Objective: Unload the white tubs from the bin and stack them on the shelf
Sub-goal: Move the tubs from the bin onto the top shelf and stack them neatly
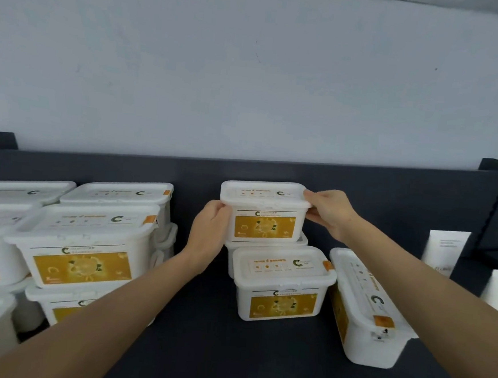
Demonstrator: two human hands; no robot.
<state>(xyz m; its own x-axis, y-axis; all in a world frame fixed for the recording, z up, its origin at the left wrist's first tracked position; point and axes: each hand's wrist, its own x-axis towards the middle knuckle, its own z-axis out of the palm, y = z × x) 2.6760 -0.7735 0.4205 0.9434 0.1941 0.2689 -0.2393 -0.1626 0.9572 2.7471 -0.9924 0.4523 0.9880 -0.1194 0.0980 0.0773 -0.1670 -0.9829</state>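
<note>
A white tub with a yellow label (265,217) rests on top of another tub (267,245) at the back of the dark shelf (200,334). My left hand (210,235) grips its left side and my right hand (329,211) grips its right rim. In front of this stack stands a single tub (282,284). Right of it another tub (366,305) stands turned, its short end towards me. At the left, several tubs (84,253) are stacked two high. The bin is out of view.
A dark back panel (390,194) runs behind the shelf, with a pale wall above it. White paper cards (445,249) stand at the right end. Bare shelf surface lies between the left stacks and the middle tubs.
</note>
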